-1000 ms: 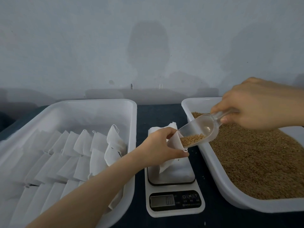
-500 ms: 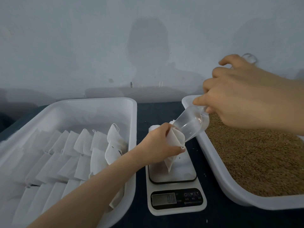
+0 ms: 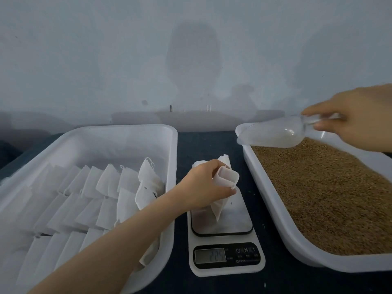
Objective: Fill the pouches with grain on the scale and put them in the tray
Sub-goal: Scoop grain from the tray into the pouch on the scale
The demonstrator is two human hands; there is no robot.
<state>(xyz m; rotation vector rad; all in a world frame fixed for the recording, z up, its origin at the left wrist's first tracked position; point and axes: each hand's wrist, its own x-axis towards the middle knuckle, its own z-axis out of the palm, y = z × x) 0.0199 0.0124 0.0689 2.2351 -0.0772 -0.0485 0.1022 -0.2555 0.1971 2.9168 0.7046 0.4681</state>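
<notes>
On the dark tabletop (image 3: 214, 143) three things stand in a row. At the left is a white tray (image 3: 135, 132) that holds rows of white pouches (image 3: 101, 187), overlapped like tiles. In the middle is a white scale (image 3: 226, 247) with a steel plate; its display is lit, but the digits are too blurred to read surely. At the right is a second white tray (image 3: 273, 198), filled with brown grain (image 3: 322, 198). A few loose grains lie on the tabletop near the scale. Behind everything is a pale wall (image 3: 191, 49).

The left forearm crosses over the near right corner of the pouch tray and hides some pouches there. The left hand (image 3: 203, 187) is above the scale plate, and its fingers are closed around an open pouch (image 3: 222, 187). The pouch stands nearly upright: its long axis is close to vertical, the mouth is held open and turned up and a little to the right, and the lower tip points down to the plate and seems to touch it.

The right hand (image 3: 356, 117) grips the handle of a clear plastic scoop (image 3: 273, 134) between thumb and fingers. The scoop lies almost level above the far left corner of the grain tray, its open end turned to the left. It looks empty.
</notes>
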